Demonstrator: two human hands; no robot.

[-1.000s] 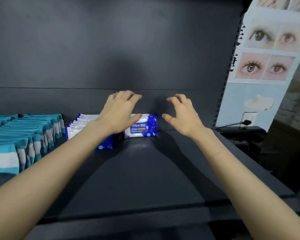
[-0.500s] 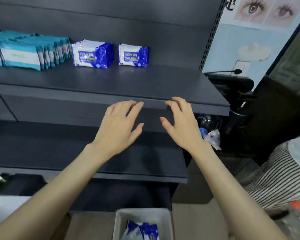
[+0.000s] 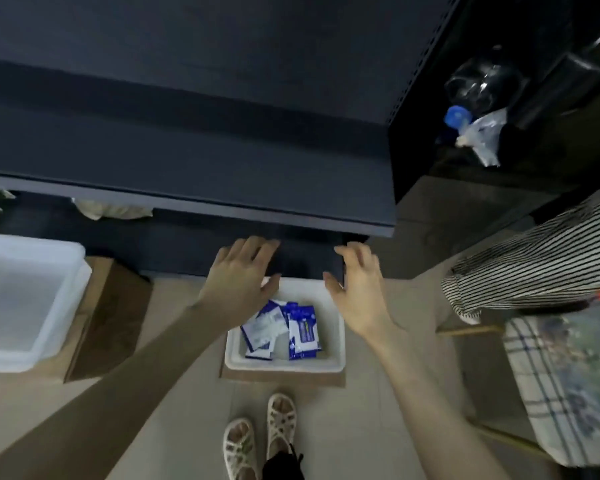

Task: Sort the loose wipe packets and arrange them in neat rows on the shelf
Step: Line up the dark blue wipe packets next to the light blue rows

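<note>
Well, the job is only partly done, as far as I can judge: a loose heap of blue-and-white packets (image 3: 280, 328) lies in the white bin (image 3: 284, 368) on the floor (image 3: 378, 417) in front of my feet, and none of them is in my grasp yet. The dark shelf (image 3: 187, 157) above shows no packets on the stretch I can see; any rows already set out would be higher up and out of view, so I cannot say how many are placed. My left hand (image 3: 239, 275) hovers over the bin's far left corner and my right hand (image 3: 359, 292) over its far right side, both with fingers (image 3: 253, 249) spread and straight, holding nothing and not touching the packets. Inside the bin the packets lean on one another at odd angles, some face up and some turned, gathered toward the middle and far side, with bare white bottom near me. That bin sits on a flat piece of cardboard (image 3: 284, 380). To my left is a bigger, translucent tub (image 3: 32, 355) resting on a brown box (image 3: 110, 317); I can make out no packets in it. What remains, I reckon, is to lift this heap out, sort it and line it up.
</note>
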